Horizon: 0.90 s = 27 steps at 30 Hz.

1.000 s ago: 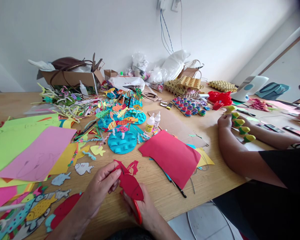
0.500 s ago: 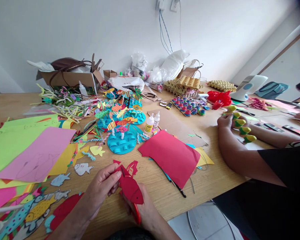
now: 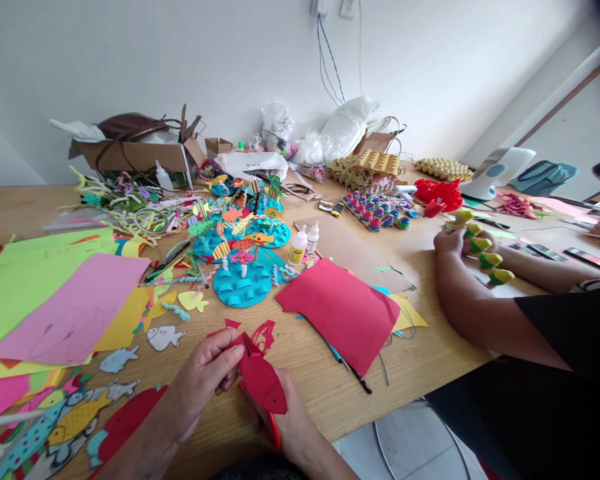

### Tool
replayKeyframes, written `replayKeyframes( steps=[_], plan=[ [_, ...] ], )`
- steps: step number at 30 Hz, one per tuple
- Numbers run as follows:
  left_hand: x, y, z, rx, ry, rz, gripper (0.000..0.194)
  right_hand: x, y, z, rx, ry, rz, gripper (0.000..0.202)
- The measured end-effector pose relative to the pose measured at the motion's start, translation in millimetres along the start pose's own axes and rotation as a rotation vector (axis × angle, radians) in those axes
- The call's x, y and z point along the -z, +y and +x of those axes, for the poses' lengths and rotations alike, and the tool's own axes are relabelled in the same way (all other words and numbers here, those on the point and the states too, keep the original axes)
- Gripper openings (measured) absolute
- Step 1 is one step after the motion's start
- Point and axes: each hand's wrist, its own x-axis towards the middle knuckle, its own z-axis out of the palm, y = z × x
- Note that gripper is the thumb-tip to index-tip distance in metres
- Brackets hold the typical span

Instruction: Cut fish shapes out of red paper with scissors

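Note:
A red paper fish (image 3: 263, 385) with a drawn eye and gill line lies between my hands, its tail end pinched by my left hand (image 3: 213, 363). My right hand (image 3: 286, 417) is closed round red-handled scissors (image 3: 274, 432). Their dark blade tip shows near the fish's tail, while the rest is hidden under the paper. Red paper scraps (image 3: 264, 335) lie just beyond my fingers. A large sheet of red paper (image 3: 343, 310) rests to the right, partly over a black pencil (image 3: 363, 383).
Cut-out fish (image 3: 77, 420) and coloured sheets (image 3: 63, 307) cover the left side. Blue paper bases with fish (image 3: 243, 283) and glue bottles (image 3: 299, 247) stand ahead. At right, another person's hand (image 3: 450, 241) holds a yellow-and-green egg-carton piece (image 3: 481, 245).
The red fish has tilted slightly, its head end a little lower. Both hands stay in nearly the same place, and the scissors remain at the tail end.

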Motion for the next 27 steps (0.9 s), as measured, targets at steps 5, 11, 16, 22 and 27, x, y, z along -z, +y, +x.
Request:
replayKeyframes(
  steps=[5,11,16,22,27],
  plan=[
    [-0.4,-2,0,0.006,-0.003,0.016,0.027,-1,-3,0,0.045,-0.008,0.075,0.033],
    [1.1,-6,0,0.030,0.008,0.007,0.028,-1,-4,0,0.116,-0.004,0.103,0.040],
    [19.9,-5,-5,0.028,0.067,-0.018,0.026,10,1,-5,-0.074,-0.045,0.078,0.051],
    [53.8,0,-18,0.047,0.249,-0.064,0.023,28,4,-9,-0.082,-0.027,0.024,0.051],
    [65.9,4,-25,0.041,0.285,-0.083,0.023,40,-6,-11,-0.059,0.012,-0.165,0.043]
  ],
)
